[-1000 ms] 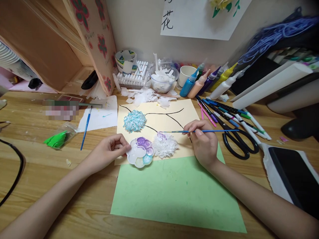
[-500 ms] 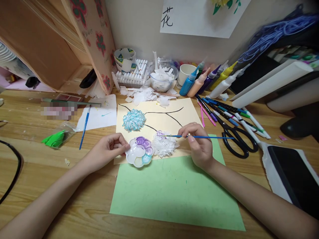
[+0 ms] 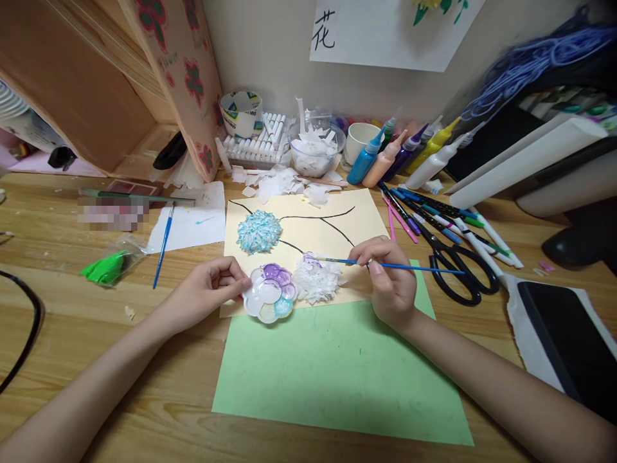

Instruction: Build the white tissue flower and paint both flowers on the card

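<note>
My left hand (image 3: 224, 281) pinches the rim of a flower-shaped paint palette (image 3: 267, 294), whose wells hold purple and light blue paint. Between the fingers of my right hand (image 3: 388, 273) is a thin blue paintbrush (image 3: 409, 266), its tip at the upper left of a white paper-scrap flower (image 3: 319, 283). A little purple colours that edge of the flower. To its upper left, a blue-tinted paper flower (image 3: 259, 231) sits on the cream sheet (image 3: 308, 235), which bears black branch lines. Green paper (image 3: 337, 373) lies in front, partly under the cream sheet.
Black-handled scissors (image 3: 463, 276) and several pens lie to the right, near a dark phone (image 3: 563, 328). Behind stand paint bottles (image 3: 366, 161), a paper cup (image 3: 357, 145) and a bowl of white scraps (image 3: 315, 151). A second brush (image 3: 164, 247) rests on the left.
The brush in my right hand has shifted slightly right along the flower's upper edge, and my right hand moved a little with it. My left hand and the palette stay in place.
</note>
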